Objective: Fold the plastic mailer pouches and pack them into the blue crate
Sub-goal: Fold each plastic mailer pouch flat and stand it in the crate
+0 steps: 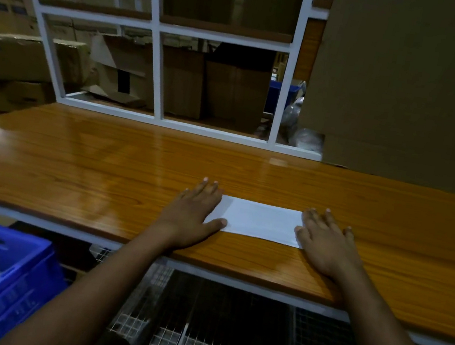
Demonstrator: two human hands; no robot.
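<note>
The pouch (257, 220) lies flat on the table (102, 167), between the two hands and close to the near edge. It is a white, long strip, and it seems to be folded already at least once. The left hand (192, 214) lies with straight fingers on its left end, and the thumb rests on the near left corner. The right hand (325, 241) lies in the same way on its right end. Both hands are spread and press down; neither one pinches anything.

I think the pouch is thin plastic, so it is very light and soft, and it probably wants to spring open when the pressure goes away. The plastic may also slide easily on the shiny table. A good place to take it is one short end, with the thumb under the edge and the fingers on top, while the other hand keeps the fold flat.

The crate (25, 274) is below and to the left of the left hand, lower than the table, and grey-white material lies inside it. The table top is glossy wood and reflects the light. Beyond the hands stand a white frame (158, 72) and many cardboard boxes (413, 82); the room is rather dark.
</note>
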